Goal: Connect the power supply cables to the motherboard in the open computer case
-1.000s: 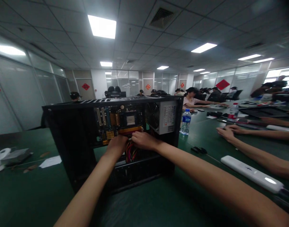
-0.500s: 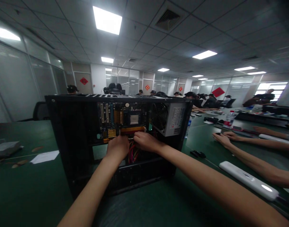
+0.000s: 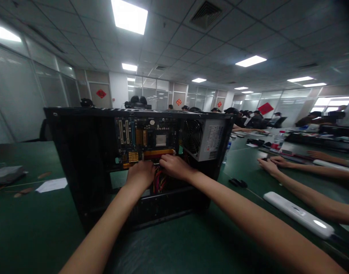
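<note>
An open black computer case (image 3: 174, 205) stands on the green table in front of me. Inside it are a motherboard (image 3: 171, 128) with several slots and a grey power supply (image 3: 210, 140) with a round fan. Both hands reach into the case at the lower edge of the board. My left hand (image 3: 140, 175) is closed, knuckles up, just below the memory slots (image 3: 159, 154). Close beside it, my right hand (image 3: 176, 166) has its fingers curled at the same spot. Coloured cables (image 3: 159, 180) hang right below the fingers. Whatever the fingertips pinch is hidden.
Another person's hands (image 3: 270, 164) hold a small dark thing at the right. A white power strip (image 3: 298, 214), a bottle (image 3: 277, 141) and a black object (image 3: 237, 182) lie or stand on that side. To the left are a paper sheet (image 3: 52, 185) and a grey box (image 3: 7, 177).
The view has tilted and come slightly closer, so the case looks a little larger. Both hands stay at the board's lower edge, with only a slight shift.
</note>
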The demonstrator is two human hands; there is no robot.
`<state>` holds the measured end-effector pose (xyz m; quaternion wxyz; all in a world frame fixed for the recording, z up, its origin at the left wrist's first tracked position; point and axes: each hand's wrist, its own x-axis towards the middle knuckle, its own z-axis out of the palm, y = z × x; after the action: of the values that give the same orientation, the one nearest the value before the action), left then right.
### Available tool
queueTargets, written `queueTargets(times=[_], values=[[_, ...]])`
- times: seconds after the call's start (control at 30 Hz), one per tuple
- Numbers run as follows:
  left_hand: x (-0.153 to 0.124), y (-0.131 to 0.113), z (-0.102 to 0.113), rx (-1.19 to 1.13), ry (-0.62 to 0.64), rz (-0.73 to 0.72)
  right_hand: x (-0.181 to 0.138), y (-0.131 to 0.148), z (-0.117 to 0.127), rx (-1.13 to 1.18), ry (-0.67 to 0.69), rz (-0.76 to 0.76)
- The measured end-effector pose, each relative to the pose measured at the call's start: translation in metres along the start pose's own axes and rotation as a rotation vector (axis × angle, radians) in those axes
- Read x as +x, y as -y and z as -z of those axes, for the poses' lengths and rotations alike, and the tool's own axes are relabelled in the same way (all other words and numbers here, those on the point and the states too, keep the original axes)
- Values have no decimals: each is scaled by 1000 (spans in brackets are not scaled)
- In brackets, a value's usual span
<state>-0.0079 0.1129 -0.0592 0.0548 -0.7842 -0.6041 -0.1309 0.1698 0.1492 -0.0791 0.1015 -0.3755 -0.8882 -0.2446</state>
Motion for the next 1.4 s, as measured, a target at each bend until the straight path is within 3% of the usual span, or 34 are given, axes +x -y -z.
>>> queueTargets(times=[0.17, 0.4, 0.67, 0.9, 1.4], values=[[3, 5, 2, 21, 0, 16, -11, -2, 5, 136, -33, -54], [5, 0, 2, 71, -70, -44, -17, -6, 5, 340, -79, -249], [5, -6, 1, 128, -23, -84, -13, -2, 22, 274, 74, -381], [6, -14, 3, 216, -1, -80, -12, -2, 26, 259, 127, -438], [6, -18, 7, 247, -23, 18, -13, -4, 27, 268, 110, -443]])
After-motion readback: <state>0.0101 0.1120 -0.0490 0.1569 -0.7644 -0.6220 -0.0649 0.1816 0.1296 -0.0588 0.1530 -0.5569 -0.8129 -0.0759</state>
